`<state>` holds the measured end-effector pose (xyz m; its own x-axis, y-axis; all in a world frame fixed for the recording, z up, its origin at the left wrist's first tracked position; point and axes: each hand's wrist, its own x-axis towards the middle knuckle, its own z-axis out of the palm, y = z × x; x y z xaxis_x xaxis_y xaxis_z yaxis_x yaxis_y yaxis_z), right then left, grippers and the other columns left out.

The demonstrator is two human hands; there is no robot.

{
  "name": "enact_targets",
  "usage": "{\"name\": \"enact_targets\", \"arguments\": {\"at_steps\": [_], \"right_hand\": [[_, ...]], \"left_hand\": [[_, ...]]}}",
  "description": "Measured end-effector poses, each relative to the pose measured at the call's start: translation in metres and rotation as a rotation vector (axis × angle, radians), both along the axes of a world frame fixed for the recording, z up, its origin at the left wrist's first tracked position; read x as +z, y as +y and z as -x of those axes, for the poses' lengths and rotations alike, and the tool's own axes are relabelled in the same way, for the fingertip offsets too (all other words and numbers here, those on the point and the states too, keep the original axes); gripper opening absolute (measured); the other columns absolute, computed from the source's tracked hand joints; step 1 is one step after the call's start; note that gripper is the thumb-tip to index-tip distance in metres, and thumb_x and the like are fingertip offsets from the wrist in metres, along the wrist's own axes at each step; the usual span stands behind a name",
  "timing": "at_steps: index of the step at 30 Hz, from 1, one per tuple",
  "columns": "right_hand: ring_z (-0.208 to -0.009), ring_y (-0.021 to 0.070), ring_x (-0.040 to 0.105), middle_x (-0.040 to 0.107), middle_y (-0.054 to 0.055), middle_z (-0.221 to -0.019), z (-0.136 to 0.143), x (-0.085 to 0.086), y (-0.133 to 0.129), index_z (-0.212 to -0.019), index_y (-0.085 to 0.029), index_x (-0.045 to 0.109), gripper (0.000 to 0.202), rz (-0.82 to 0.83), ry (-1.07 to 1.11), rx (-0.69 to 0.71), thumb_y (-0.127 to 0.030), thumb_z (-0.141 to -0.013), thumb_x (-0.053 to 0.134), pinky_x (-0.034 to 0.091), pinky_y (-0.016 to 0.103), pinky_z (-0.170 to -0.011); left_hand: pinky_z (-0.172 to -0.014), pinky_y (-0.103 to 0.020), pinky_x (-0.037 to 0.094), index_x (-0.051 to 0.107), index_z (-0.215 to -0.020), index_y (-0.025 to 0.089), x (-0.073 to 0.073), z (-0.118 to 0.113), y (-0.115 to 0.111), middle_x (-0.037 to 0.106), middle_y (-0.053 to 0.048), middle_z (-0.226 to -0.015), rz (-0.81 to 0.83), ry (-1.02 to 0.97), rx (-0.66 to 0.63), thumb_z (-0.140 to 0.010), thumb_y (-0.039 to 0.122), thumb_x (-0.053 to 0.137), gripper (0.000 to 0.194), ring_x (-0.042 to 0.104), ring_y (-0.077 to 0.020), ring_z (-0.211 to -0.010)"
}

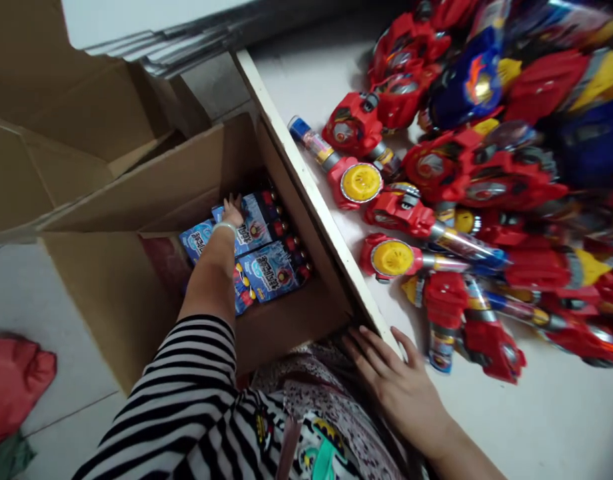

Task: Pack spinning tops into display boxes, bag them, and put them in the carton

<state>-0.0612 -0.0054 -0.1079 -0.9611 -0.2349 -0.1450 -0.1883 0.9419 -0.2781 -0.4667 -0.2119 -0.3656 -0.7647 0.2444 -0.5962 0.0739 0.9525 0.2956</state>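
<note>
My left hand (233, 211) reaches down into an open cardboard box (111, 287) and lies on the blue printed display boxes (271, 270) inside, its fingers spread over one of them. Red and dark blue pieces stick out along the right side of these boxes. My right hand (399, 380) rests on the edge of the white table (316, 200), fingers stretched out and holding nothing. Nearest to it on the tabletop are red toys with clear tubes (444, 313) of small sweets.
Many red, yellow and blue toys (436, 167) lie heaped across the table. A second open carton (61, 120) stands at upper left, below a stack of white sheets (151, 27). On the tiled floor at left is a red bag (16, 387).
</note>
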Motion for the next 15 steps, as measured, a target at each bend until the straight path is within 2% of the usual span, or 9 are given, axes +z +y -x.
{"name": "enact_targets", "arguments": {"at_steps": [2,4,6,9,11,12,13,15], "right_hand": [[-0.123,0.0252,0.061,0.070,0.008,-0.131,-0.004,-0.004,-0.003,-0.148,-0.023,0.049,0.052,0.001,0.014,-0.032,-0.015,-0.098,0.040,0.030,0.050,-0.115],[-0.125,0.0250,0.060,0.071,0.008,-0.130,-0.007,-0.009,-0.006,-0.137,-0.022,0.061,0.041,-0.008,0.052,-0.058,-0.020,-0.098,0.047,0.029,0.049,-0.118],[-0.125,0.0238,0.060,0.072,0.006,-0.128,-0.008,-0.015,-0.007,-0.128,-0.022,0.067,0.035,-0.030,0.090,-0.060,-0.025,-0.097,0.053,0.028,0.047,-0.119],[-0.128,0.0228,0.058,0.072,0.004,-0.127,-0.005,-0.018,-0.006,-0.125,-0.025,0.069,0.032,-0.054,0.090,-0.050,-0.029,-0.096,0.058,0.028,0.046,-0.119],[-0.130,0.0235,0.057,0.072,0.004,-0.127,-0.002,-0.017,-0.005,-0.126,-0.026,0.068,0.032,-0.039,0.069,-0.060,-0.031,-0.097,0.057,0.028,0.047,-0.120],[-0.131,0.0242,0.056,0.072,0.005,-0.127,-0.001,-0.016,-0.005,-0.127,-0.026,0.068,0.032,-0.023,0.054,-0.064,-0.032,-0.097,0.056,0.027,0.048,-0.120],[-0.132,0.0252,0.056,0.072,0.005,-0.127,0.000,-0.015,-0.005,-0.127,-0.025,0.067,0.032,-0.003,0.037,-0.070,-0.033,-0.098,0.055,0.027,0.050,-0.120],[-0.134,0.0276,0.054,0.071,0.006,-0.129,0.001,-0.014,-0.006,-0.127,-0.024,0.067,0.033,0.035,-0.010,-0.083,-0.034,-0.099,0.054,0.026,0.054,-0.121]], "left_hand": [[-0.122,-0.042,0.029,0.037,-0.146,0.006,0.024,-0.013,0.005,0.031,-0.024,-0.159,-0.073,0.105,0.092,-0.097,0.023,0.044,0.052,0.026,-0.0297,-0.152],[-0.117,-0.036,0.037,0.043,-0.137,0.006,0.059,-0.025,0.011,0.045,-0.024,-0.148,-0.186,0.205,0.156,-0.100,0.022,0.034,0.042,0.044,-0.0240,-0.141],[-0.105,-0.031,0.047,0.050,-0.122,0.011,0.102,-0.034,0.016,0.060,-0.019,-0.126,-0.323,0.285,0.188,-0.102,0.023,0.026,0.033,0.060,-0.0188,-0.117],[-0.088,-0.027,0.053,0.051,-0.097,0.018,0.176,-0.038,0.030,0.064,-0.008,-0.097,-0.725,0.524,0.165,-0.104,0.027,0.023,0.030,0.064,-0.0141,-0.088],[-0.083,-0.026,0.053,0.051,-0.089,0.020,0.229,-0.030,0.054,0.061,-0.004,-0.088,-1.034,0.712,0.070,-0.103,0.032,0.032,0.027,0.062,-0.0138,-0.081],[-0.083,-0.027,0.052,0.052,-0.088,0.020,0.254,-0.022,0.072,0.061,-0.004,-0.087,-1.124,0.769,-0.002,-0.102,0.032,0.038,0.023,0.062,-0.0145,-0.082],[-0.084,-0.028,0.052,0.054,-0.090,0.019,0.277,-0.012,0.093,0.062,-0.004,-0.088,-1.151,0.807,-0.064,-0.100,0.032,0.044,0.019,0.062,-0.0156,-0.084],[-0.092,-0.032,0.051,0.057,-0.104,0.018,0.312,0.009,0.139,0.066,-0.008,-0.104,-1.016,0.806,-0.184,-0.094,0.029,0.058,0.015,0.062,-0.0203,-0.100]]}}
